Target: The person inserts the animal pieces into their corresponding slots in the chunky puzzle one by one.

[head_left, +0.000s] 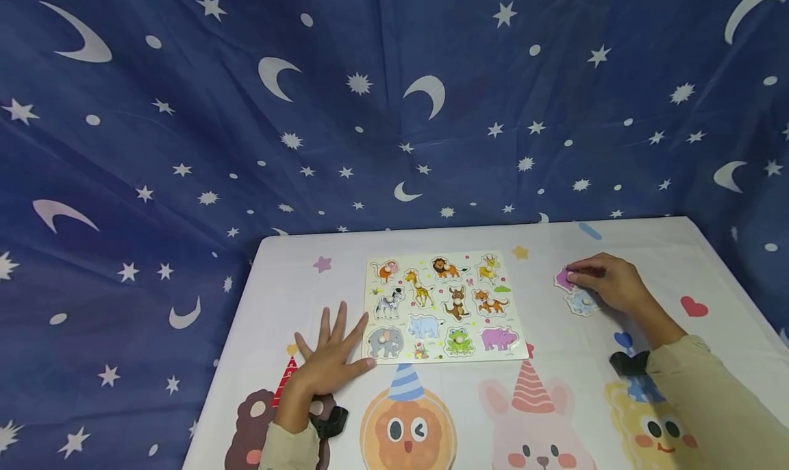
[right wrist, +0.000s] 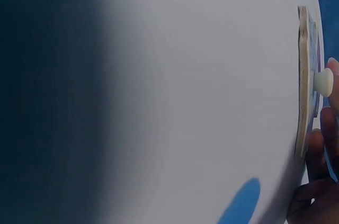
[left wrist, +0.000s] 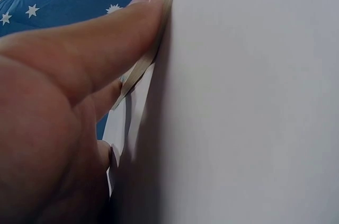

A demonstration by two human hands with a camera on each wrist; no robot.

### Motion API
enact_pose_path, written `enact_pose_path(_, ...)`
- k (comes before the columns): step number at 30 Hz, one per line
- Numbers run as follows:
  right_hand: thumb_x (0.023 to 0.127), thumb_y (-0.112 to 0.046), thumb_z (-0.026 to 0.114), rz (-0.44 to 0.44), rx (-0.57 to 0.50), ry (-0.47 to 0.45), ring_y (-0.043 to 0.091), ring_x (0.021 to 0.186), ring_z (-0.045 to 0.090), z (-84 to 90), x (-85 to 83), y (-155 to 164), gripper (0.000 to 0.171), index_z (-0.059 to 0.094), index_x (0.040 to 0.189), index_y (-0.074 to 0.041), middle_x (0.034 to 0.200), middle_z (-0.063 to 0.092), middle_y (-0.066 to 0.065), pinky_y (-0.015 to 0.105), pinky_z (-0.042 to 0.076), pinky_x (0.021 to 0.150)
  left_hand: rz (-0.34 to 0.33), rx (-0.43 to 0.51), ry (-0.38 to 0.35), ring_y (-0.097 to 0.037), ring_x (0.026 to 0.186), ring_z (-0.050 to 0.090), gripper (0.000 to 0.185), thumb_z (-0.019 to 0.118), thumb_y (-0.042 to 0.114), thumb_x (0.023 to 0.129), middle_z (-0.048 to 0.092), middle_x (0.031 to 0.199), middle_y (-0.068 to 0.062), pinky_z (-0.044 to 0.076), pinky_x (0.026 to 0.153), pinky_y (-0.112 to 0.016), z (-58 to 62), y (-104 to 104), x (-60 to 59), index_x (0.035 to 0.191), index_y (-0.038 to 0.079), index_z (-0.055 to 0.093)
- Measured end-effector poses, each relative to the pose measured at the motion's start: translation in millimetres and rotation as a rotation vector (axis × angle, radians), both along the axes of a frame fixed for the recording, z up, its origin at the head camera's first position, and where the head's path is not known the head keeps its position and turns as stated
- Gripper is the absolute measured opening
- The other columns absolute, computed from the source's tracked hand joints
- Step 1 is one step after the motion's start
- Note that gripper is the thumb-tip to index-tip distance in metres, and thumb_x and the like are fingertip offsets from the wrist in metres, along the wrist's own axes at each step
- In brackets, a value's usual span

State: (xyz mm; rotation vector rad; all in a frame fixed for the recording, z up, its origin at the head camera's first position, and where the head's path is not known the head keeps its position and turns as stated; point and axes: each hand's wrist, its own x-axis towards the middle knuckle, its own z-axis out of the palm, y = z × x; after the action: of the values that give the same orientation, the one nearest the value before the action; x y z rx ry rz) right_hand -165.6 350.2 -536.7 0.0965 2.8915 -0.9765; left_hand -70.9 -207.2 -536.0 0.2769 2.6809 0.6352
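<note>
A wooden animal puzzle board lies on the table, showing a monkey, lion, giraffe, zebra and other animals. My left hand spreads its fingers at the board's left side. In the left wrist view the thumb touches the board's edge. Off to the right of the board, my right hand pinches a purple puzzle piece between thumb and fingers. Just below it lies a light blue puzzle piece. In the right wrist view a white knob sticks up from a piece; the fingertips are partly cut off there.
A white tablecloth with printed party animals covers the table. Behind and to the left hangs a dark blue cloth with moons and stars. Black straps circle both wrists.
</note>
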Motion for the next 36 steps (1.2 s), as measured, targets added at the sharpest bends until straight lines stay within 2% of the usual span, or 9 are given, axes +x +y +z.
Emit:
enact_pose_path(4,0.095,-0.042,0.071,0.004,0.014,-0.022,0.041,0.118,0.056,0.2,0.1,0.7,0.048,0.071,0.127,-0.005,0.123,0.065,0.02,0.062,0.045,0.101,-0.003,-0.005,0.007,-0.042,0.156,-0.023,0.088,0.063,0.064,0.09,-0.014,0.173,-0.005,-0.024,0.102,-0.083,-0.8,0.8,-0.3,0.162,0.038,0.02)
enact_pose_path(8,0.094,-0.034,0.075,0.019,0.027,-0.021,0.037,0.11,0.058,0.7,0.0,0.4,0.04,0.073,0.122,-0.006,0.117,0.068,0.018,0.056,0.049,0.096,0.003,-0.01,0.006,-0.042,0.156,-0.023,0.088,0.064,0.063,0.09,-0.013,0.173,-0.005,-0.024,0.102,-0.083,-0.9,0.7,-0.2,0.162,0.038,0.021)
enact_pose_path(12,0.092,-0.027,0.078,0.038,0.061,0.017,0.029,0.098,0.059,1.5,0.9,-0.4,0.03,0.077,0.115,-0.008,0.105,0.07,0.011,0.035,0.052,0.084,-0.002,-0.008,0.003,-0.042,0.156,-0.024,0.089,0.064,0.064,0.09,-0.014,0.173,-0.005,-0.024,0.102,-0.083,-0.4,0.9,0.0,0.162,0.038,0.02)
enact_pose_path(14,0.091,-0.026,0.079,0.053,0.074,0.047,0.026,0.092,0.058,1.5,1.3,-0.9,0.027,0.077,0.111,-0.008,0.099,0.069,0.008,0.024,0.049,0.076,-0.003,-0.005,0.008,-0.042,0.156,-0.023,0.089,0.064,0.064,0.09,-0.014,0.173,-0.006,-0.024,0.102,-0.083,0.1,1.2,0.1,0.162,0.038,0.021)
enact_pose_path(16,0.089,-0.027,0.081,0.07,0.083,0.077,0.023,0.087,0.055,1.2,1.5,-1.9,0.025,0.078,0.106,-0.008,0.092,0.067,0.005,0.017,0.045,0.069,-0.002,-0.003,0.011,-0.042,0.156,-0.023,0.089,0.064,0.064,0.09,-0.013,0.173,-0.006,-0.024,0.102,-0.083,0.5,1.4,0.1,0.162,0.038,0.021)
enact_pose_path(22,0.086,-0.028,0.084,0.085,0.077,0.105,0.021,0.08,0.052,-0.4,1.7,-4.1,0.023,0.078,0.097,-0.01,0.083,0.063,0.002,0.021,0.043,0.063,0.002,-0.008,0.013,-0.042,0.156,-0.022,0.088,0.064,0.064,0.09,-0.013,0.173,-0.006,-0.023,0.102,-0.083,-0.1,0.7,0.4,0.162,0.038,0.021)
enact_pose_path(36,0.087,-0.031,0.082,0.121,0.058,0.064,0.019,0.083,0.053,-1.7,0.6,-1.2,0.024,0.078,0.102,-0.012,0.085,0.065,0.001,0.023,0.044,0.067,-0.002,0.0,0.002,-0.042,0.156,-0.023,0.088,0.063,0.064,0.091,-0.014,0.173,-0.006,-0.024,0.102,-0.083,1.1,-0.6,1.2,0.162,0.038,0.02)
